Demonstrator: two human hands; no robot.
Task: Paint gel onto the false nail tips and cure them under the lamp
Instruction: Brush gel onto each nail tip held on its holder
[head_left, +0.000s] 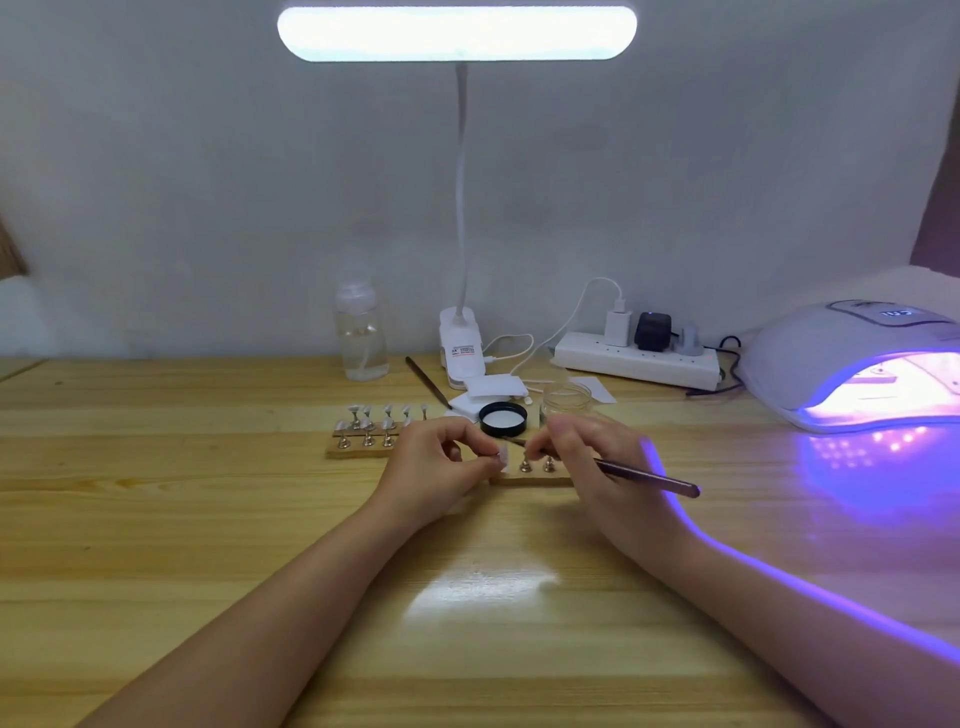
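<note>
My left hand (441, 460) pinches a pale false nail tip (503, 458) just above a small wooden stand (535, 477) with two bare metal pegs. My right hand (592, 457) grips a dark gel brush (649, 478), whose bristle end points at that tip. A second wooden stand (358, 448) to the left carries several nail tips on pegs (387, 415). Behind the hands are a black jar lid (503, 418) and a clear glass jar (566, 399). The white curing lamp (852, 364) at the right glows purple.
A lit desk lamp (457, 32) rises from a clip base (461, 345) at the back. A clear bottle (362, 332), a white power strip (639, 361) with plugs, white pads (491, 391) and a spare brush (428, 382) lie on the wooden table (208, 519).
</note>
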